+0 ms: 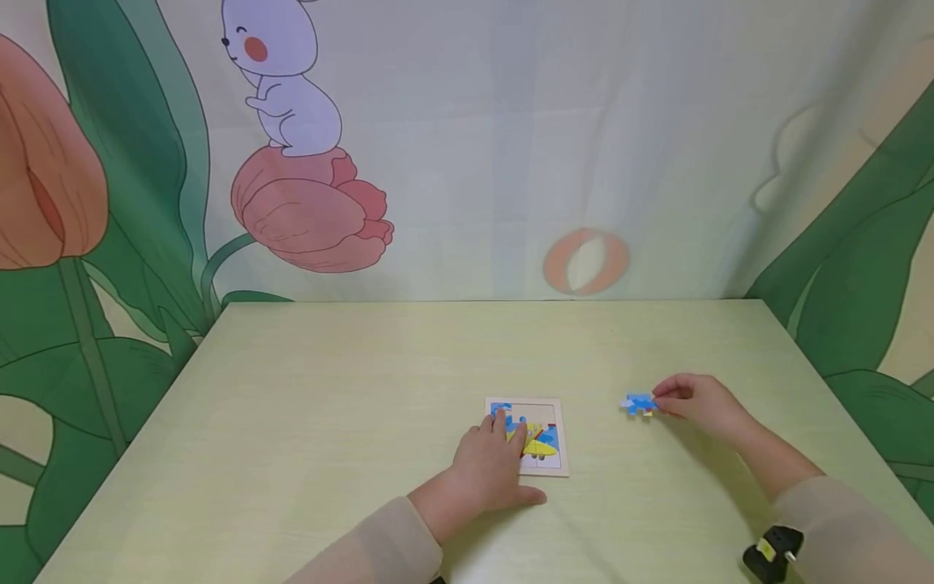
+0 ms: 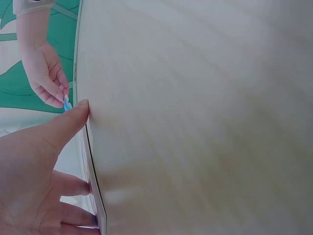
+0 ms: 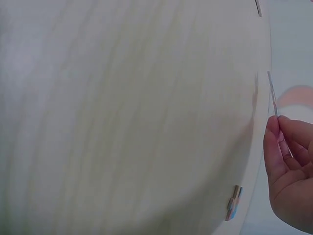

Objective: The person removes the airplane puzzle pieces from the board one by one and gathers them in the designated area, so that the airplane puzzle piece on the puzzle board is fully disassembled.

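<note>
A small wooden-framed jigsaw puzzle [image 1: 547, 448] lies on the table, with a yellow and blue picture partly filled in. My left hand [image 1: 490, 466] rests on its left side, fingers spread over the picture and thumb out near the lower edge. Part of the picture is hidden under those fingers. To the right of the frame, my right hand [image 1: 700, 405] pinches a blue jigsaw piece [image 1: 639, 404] between thumb and fingertips. In the right wrist view the pinched piece [image 3: 272, 90] shows edge-on, raised above the tabletop.
Another jigsaw piece [image 3: 234, 203] lies on the table near the right hand in the right wrist view. The pale wooden table [image 1: 328, 405] ends at the back against a printed curtain [image 1: 452, 162]. A black device [image 1: 773, 553] is worn at the right wrist.
</note>
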The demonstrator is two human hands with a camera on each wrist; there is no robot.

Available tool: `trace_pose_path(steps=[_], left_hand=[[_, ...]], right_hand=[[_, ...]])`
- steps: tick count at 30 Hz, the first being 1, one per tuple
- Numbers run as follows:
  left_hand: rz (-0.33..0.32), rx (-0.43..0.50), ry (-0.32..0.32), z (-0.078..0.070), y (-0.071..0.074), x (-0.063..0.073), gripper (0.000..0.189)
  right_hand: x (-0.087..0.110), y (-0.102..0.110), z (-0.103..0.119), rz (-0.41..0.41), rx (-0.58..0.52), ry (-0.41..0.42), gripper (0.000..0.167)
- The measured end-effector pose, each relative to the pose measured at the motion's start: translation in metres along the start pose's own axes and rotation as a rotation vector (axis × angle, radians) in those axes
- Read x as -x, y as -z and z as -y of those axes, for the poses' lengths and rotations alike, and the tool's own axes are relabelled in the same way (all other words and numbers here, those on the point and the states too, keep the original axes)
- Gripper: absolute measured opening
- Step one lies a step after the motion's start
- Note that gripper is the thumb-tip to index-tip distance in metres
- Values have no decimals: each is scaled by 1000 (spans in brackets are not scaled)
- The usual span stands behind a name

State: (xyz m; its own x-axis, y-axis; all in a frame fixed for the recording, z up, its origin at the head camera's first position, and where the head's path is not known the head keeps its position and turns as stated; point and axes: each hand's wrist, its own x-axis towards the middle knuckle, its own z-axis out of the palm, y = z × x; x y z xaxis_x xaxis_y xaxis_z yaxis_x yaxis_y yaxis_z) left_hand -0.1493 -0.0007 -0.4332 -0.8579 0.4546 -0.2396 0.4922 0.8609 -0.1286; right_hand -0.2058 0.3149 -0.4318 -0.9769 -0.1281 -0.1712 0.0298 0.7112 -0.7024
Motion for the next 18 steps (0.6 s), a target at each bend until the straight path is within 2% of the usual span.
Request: trace_pose_path(steps=[8,18], left_hand=[[1,4,1,0,1,-1,94],[-5,5,3,0,2,1,94]], right_hand=[[-2,-3,-7,-13,94,-6,21],[-2,0,-10,-9,135,-3,17]])
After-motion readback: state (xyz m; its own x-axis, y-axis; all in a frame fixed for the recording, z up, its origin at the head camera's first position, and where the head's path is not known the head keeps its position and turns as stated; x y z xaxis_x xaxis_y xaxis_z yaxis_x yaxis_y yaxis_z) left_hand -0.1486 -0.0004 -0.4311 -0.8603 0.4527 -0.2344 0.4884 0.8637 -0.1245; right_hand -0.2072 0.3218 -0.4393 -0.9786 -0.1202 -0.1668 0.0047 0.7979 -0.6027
